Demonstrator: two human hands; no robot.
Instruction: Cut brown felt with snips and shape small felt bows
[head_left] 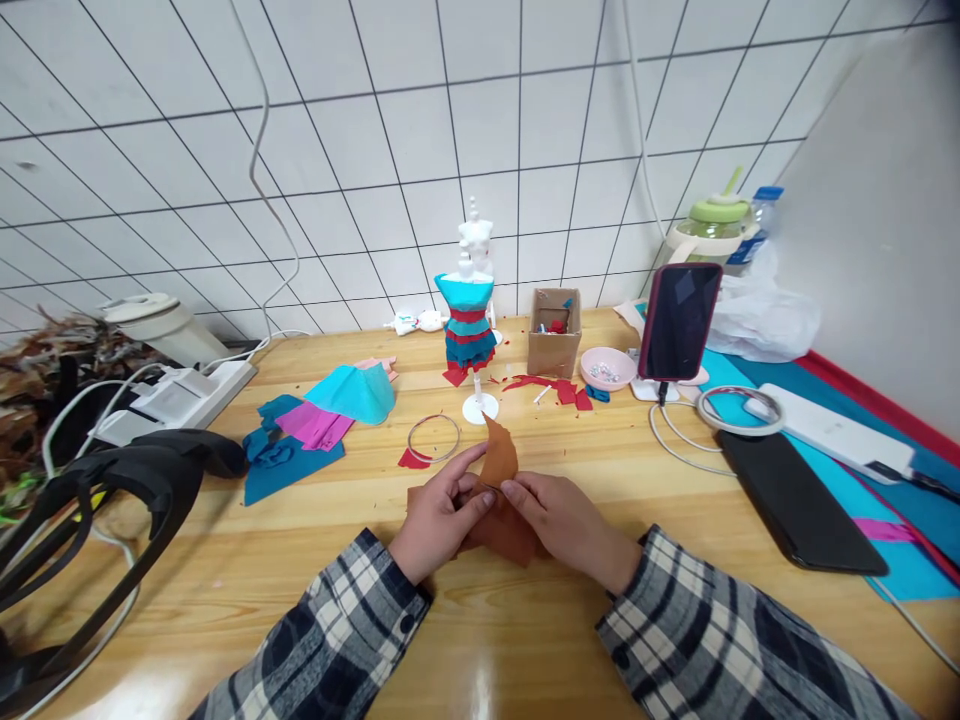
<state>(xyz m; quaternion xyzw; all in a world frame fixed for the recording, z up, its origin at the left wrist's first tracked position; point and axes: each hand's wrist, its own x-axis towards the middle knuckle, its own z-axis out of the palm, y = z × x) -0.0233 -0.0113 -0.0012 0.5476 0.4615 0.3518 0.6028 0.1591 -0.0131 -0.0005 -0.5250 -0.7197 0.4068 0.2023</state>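
Observation:
A piece of orange-brown crepe paper [500,455] stands up between my two hands, with more of the same paper spread below it. My left hand [444,508] is closed on the paper's left side, thumb pressed near the middle. From the right, my right hand [561,515] pinches the paper, its fingertips close to the left thumb. Just beyond the hands stands a small white mannequin [478,405] in a dress of turquoise, red and dark blue paper [469,320]. A thin wire hoop [434,438] lies left of the stand, over a red scrap [414,458].
Left are coloured paper sheets [349,395], a power strip [176,400] and a black headset frame [150,540]. At the back stand a cardboard box [555,335] and a pink bowl of beads [607,370]. Right are a propped phone [681,320], a black phone [799,500] and cables.

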